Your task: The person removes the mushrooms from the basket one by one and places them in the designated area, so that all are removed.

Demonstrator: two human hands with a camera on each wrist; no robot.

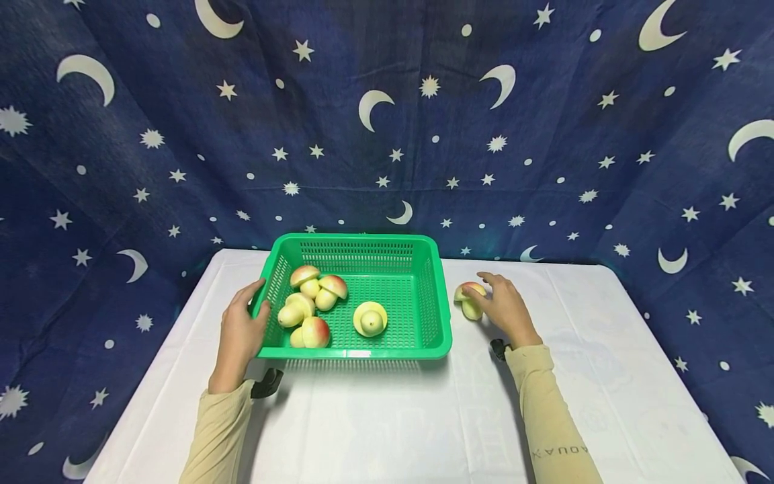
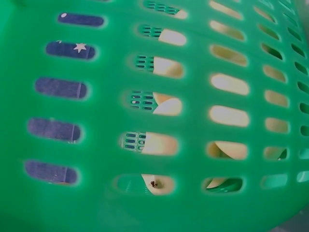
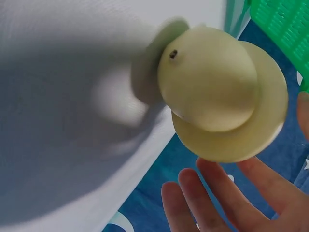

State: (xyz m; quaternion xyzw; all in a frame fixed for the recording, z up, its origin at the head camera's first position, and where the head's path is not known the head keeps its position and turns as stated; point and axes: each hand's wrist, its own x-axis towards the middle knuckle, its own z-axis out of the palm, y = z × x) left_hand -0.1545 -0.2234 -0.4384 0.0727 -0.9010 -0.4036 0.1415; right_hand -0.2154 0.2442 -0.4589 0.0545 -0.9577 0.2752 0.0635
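Observation:
A toy mushroom (image 1: 470, 300) with a pale stem and a red-tinged cap sits on the white table, right of the green basket (image 1: 357, 353). My right hand (image 1: 506, 306) is at it, thumb and fingers spread around the cap. In the right wrist view the mushroom (image 3: 212, 79) shows its stem end, with fingertips (image 3: 207, 166) right at the cap's edge. My left hand (image 1: 240, 329) rests at the basket's left rim, fingers loosely extended. The left wrist view shows only the slotted basket wall (image 2: 193, 145), with pale mushrooms seen through it; the hand is hidden there.
Several similar mushrooms (image 1: 304, 311) are grouped in the basket's left half, and a single mushroom (image 1: 371, 319) sits nearer its middle, stem upward. White cloth covers the table (image 1: 375, 423). A dark blue curtain (image 1: 338, 134) with moons and stars hangs behind and at both sides.

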